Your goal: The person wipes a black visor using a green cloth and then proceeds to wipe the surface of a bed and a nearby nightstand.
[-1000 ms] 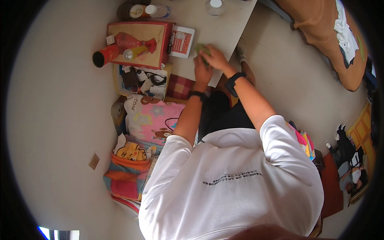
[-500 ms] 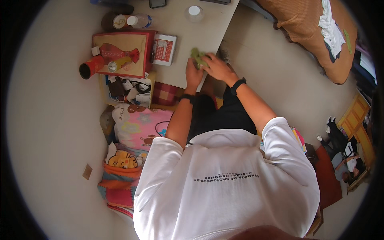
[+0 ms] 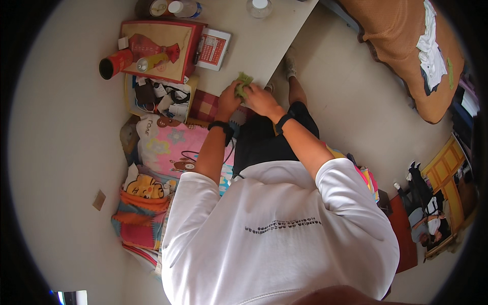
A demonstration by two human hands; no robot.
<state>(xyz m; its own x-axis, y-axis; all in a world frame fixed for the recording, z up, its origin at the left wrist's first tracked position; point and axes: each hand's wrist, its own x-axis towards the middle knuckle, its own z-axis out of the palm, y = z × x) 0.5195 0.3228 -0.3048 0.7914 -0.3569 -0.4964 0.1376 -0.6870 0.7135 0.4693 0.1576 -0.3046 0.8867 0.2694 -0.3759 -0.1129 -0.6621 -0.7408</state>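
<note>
Overhanging pale floor (image 3: 351, 96), whitish tabletop (image 3: 256, 43)

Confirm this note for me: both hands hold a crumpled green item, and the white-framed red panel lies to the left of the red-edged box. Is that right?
Not quite: the white-framed red panel lies to the right of the red-edged box, as the head view shows. The left hand and right hand do hold a crumpled green item.
</note>
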